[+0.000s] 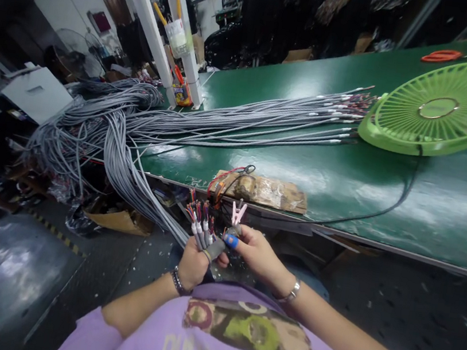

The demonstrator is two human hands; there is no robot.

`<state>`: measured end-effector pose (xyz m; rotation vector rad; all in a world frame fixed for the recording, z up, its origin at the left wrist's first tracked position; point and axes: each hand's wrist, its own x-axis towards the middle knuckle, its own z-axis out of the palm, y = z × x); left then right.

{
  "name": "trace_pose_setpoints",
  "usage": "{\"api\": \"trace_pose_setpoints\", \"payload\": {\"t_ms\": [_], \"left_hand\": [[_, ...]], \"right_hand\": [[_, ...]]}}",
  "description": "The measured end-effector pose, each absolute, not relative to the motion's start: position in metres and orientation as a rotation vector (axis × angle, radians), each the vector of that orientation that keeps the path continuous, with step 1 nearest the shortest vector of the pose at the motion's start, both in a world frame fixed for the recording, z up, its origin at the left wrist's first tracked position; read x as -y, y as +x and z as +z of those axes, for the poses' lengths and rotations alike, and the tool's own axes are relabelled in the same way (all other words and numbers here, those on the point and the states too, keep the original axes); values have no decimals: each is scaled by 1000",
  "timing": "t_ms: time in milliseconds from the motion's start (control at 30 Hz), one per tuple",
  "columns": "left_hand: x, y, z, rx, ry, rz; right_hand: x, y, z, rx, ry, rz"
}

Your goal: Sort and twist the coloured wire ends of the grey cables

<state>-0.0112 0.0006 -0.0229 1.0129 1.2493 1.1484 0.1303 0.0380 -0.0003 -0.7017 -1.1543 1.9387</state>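
My left hand (197,264) is closed around a bunch of grey cables (174,228), with a grey wrap on its thumb. Their stripped ends fan upward past the fingers as thin coloured wires (199,212), with white bands below them. Close beside these ends is my right hand (255,250), with blue tape around the thumb. Its thumb and forefinger are pinched together, and what lies between them is too small to make out. Just beyond its fingertips stands a pink clip (238,213) at the bench edge.
A wooden block (276,195) with red and black leads lies at the front edge of the green bench (437,209). Long grey cables (242,109) run across it and hang in a heap at left. A green fan (438,108) and orange-handled scissors (442,56) are at right.
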Motion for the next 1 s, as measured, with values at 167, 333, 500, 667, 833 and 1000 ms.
{"api": "trace_pose_setpoints", "payload": {"t_ms": [167, 333, 500, 667, 833, 1000], "left_hand": [[-1, -4, -16, -1284, 863, 1230], [0, -5, -14, -1258, 916, 1169], [-5, -3, -2, -1270, 773, 1267], [-5, -2, 0, -1292, 741, 1277], [-4, -3, 1, -1303, 755, 1286], [-3, -3, 2, -1334, 804, 1264]], "right_hand": [[-36, 126, -6, 1058, -712, 1942], [-34, 125, -14, 1014, -705, 1975], [-35, 131, -19, 1038, -739, 1907], [-33, 137, -19, 1100, -863, 1813], [-29, 140, -18, 1169, -879, 1863], [-34, 139, -12, 1097, -907, 1808]]}}
